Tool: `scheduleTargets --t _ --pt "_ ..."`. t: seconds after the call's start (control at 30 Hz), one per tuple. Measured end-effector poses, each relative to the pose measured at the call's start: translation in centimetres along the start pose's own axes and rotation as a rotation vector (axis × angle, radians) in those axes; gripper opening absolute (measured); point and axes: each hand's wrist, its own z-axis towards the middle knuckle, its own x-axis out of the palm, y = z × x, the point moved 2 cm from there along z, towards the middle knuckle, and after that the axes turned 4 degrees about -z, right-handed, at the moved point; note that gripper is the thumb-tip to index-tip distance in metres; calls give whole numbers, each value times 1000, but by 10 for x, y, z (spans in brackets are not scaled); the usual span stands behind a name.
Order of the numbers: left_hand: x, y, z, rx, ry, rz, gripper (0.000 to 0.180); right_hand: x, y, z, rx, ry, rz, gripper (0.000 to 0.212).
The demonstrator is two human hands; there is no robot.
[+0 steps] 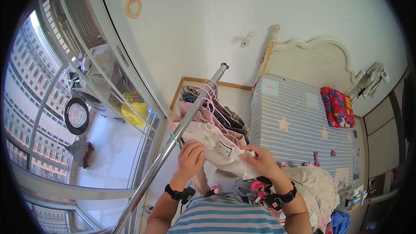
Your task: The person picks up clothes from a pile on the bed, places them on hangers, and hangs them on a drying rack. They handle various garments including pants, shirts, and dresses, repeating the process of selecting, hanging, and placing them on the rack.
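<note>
A cream garment (pixel 208 141) with a pale label patch at its upper edge stretches between my two hands below the metal clothes rail (pixel 190 125). My left hand (pixel 190 158) is closed at the garment's left end, beside a teal hanger (pixel 175 140); its fingertips are partly hidden. My right hand (pixel 261 160) pinches the other end between thumb and fingers. Pink hangers (pixel 210 99) hook over the rail just beyond, carrying several clothes, among them a dusty-pink piece (pixel 197 113) and dark ones (pixel 234 121).
To the right stands a bed (pixel 294 104) with a striped, star-patterned sheet and a folded red blanket (pixel 338 107). Loose clothes (pixel 310 186) pile near its close end. On the left, a sliding glass door (pixel 117 56) borders a balcony with a washing machine (pixel 93 97).
</note>
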Motion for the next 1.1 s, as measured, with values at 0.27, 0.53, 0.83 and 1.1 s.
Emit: scheduleTargets --t 0.27,0.53,0.83,1.1 --pt "4 4 19 47 24 15 15 57 -55 33 145 2 124 32" --pt "17 16 12 -45 119 -48 17 73 -60 58 140 -124 146 27" --pt "47 19 12 -120 271 -100 31 82 -106 65 195 -163 115 32" --pt "52 20 -3 -171 378 -33 32 64 -67 51 -26 -190 -63 43"
